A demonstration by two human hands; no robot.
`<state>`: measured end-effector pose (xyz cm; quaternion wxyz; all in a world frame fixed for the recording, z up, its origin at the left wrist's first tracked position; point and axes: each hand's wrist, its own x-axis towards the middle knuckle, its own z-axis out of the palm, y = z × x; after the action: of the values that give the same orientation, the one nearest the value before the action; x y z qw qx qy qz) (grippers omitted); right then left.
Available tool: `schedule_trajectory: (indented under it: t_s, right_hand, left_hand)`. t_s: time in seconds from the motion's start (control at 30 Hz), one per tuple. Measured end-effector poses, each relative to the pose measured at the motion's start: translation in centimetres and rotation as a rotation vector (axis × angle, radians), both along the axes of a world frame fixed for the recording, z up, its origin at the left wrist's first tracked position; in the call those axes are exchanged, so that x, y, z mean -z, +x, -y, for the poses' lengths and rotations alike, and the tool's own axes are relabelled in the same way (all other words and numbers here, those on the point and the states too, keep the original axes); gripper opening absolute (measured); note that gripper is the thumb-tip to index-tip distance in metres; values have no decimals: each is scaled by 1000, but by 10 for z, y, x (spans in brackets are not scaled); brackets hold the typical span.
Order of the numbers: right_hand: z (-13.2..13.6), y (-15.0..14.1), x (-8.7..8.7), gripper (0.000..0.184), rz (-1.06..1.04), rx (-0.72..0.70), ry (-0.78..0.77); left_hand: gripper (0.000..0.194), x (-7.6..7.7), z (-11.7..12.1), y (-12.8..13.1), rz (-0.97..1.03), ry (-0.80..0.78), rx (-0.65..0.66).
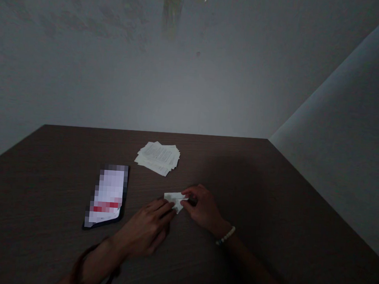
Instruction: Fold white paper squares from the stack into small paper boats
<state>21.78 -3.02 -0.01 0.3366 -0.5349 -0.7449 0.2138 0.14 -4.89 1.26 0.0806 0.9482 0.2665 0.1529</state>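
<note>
A small folded piece of white paper (174, 198) lies on the dark wooden table (270, 199). My left hand (147, 232) rests on the table with its fingertips pressing the paper's lower left edge. My right hand (204, 209), with a white bead bracelet at the wrist, pinches the paper's right side between thumb and fingers. A dark band circles my left wrist.
A loose stack of printed white paper slips (158, 157) lies farther back on the table. A phone with a lit screen (108, 195) lies to the left of my hands. Pale walls stand behind and to the right of the table.
</note>
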Motion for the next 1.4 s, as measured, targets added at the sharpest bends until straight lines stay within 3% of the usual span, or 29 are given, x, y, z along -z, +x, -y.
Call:
schedule_trajectory:
  t_s: [0.47, 0.97, 1.4]
  right_hand:
    - [-1, -1, 5, 17, 47, 9, -12]
    - [0, -5, 4, 15, 44, 23, 11]
    - [-5, 12, -11, 13, 119, -242, 49]
  left_hand:
    - [52, -2, 0, 2, -128, 52, 31]
    - [45, -3, -1, 0, -38, -3, 27]
    - [40, -6, -1, 1, 4, -20, 36]
